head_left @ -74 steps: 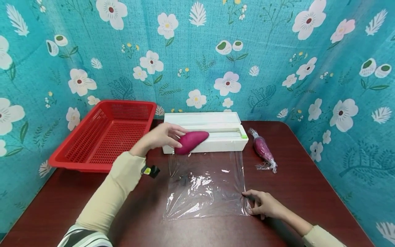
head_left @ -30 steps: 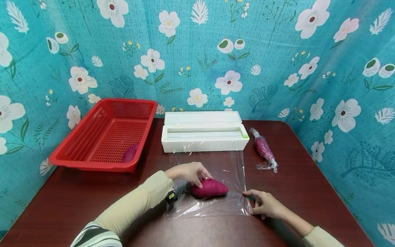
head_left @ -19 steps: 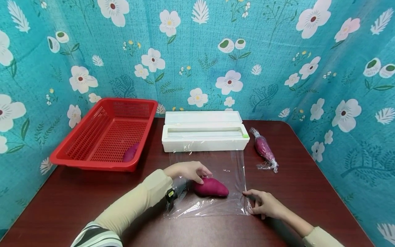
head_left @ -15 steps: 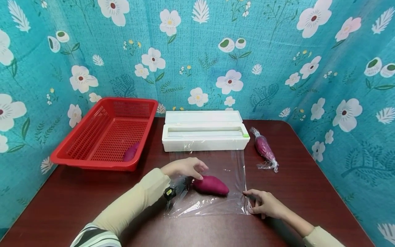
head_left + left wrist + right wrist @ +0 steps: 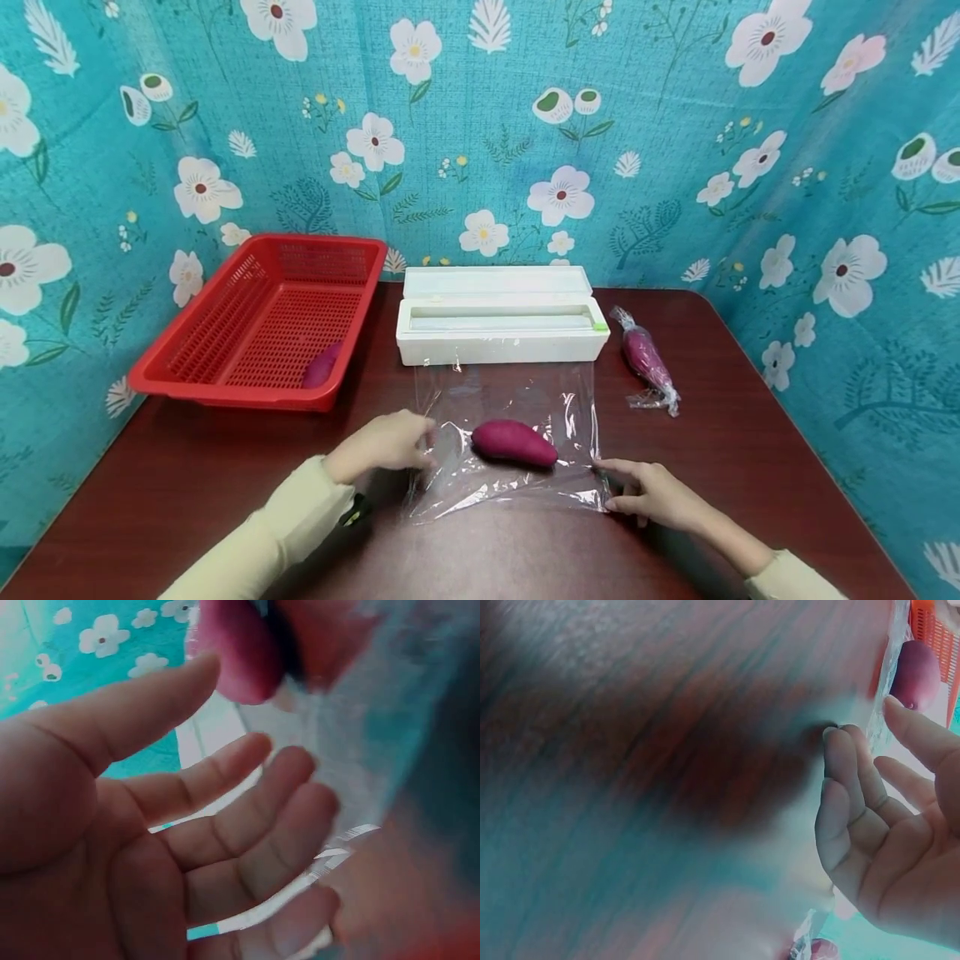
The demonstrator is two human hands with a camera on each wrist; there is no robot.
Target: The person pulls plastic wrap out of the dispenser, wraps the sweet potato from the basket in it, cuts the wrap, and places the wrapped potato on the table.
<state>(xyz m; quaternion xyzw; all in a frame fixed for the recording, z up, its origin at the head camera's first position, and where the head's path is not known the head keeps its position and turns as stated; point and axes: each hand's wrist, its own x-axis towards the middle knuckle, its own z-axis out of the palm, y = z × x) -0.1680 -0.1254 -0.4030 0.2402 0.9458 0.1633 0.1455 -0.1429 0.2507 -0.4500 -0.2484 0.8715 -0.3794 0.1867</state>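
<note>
A purple sweet potato (image 5: 513,443) lies across the sheet of cling film (image 5: 487,392), which spreads over the table from a white dispenser box (image 5: 504,347). My left hand (image 5: 386,443) is beside the film's left edge, its fingers loosely bent and apart from the sweet potato; whether they touch the film is unclear. In the left wrist view that hand (image 5: 172,832) holds nothing. At the film's front right corner rests my right hand (image 5: 652,493), with index finger and thumb touching the film's edge and spread apart. Its other fingers are relaxed in the right wrist view.
On the left stands a red plastic basket (image 5: 232,390) with another sweet potato (image 5: 322,365) inside. A film-wrapped sweet potato (image 5: 647,358) lies to the right of the box. The box's lid (image 5: 495,282) is raised, and a flowered curtain (image 5: 450,125) hangs behind the table.
My left hand carried the sweet potato down onto the film, let it go and moved left to the film's left edge. The film's front edge shifted slightly; the right hand stayed at its corner.
</note>
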